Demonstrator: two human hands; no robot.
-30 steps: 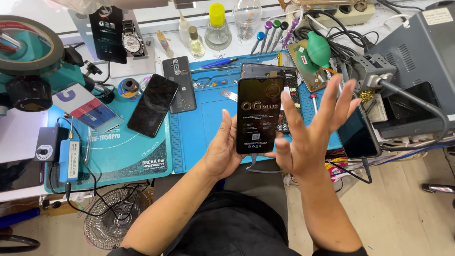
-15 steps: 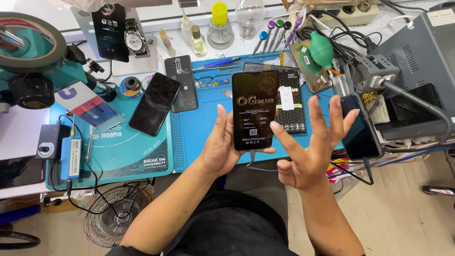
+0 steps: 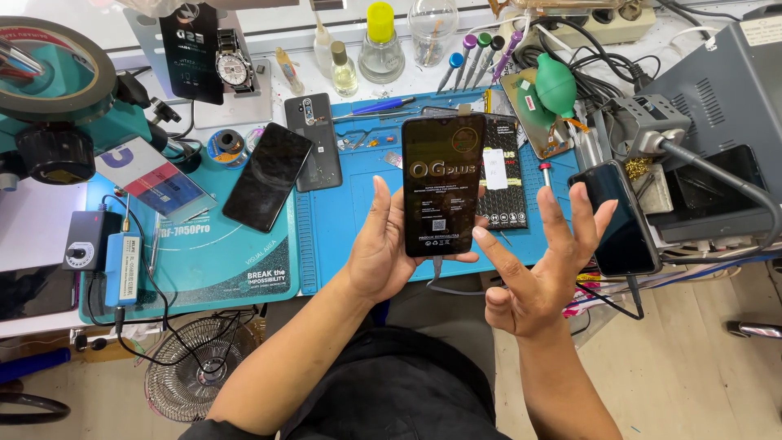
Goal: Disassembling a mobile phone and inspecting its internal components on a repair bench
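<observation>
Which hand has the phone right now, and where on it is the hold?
The left hand holds the black phone by its lower half, fingers wrapped around its side edges. The right hand is open, index fingertip near the phone's lower right corner.

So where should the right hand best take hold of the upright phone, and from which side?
Probably by its long right edge, coming from the right. The phone stands upright with its dark face to the camera, the left hand already cups its left edge and back, and the open right hand is beside its free right edge.
</observation>
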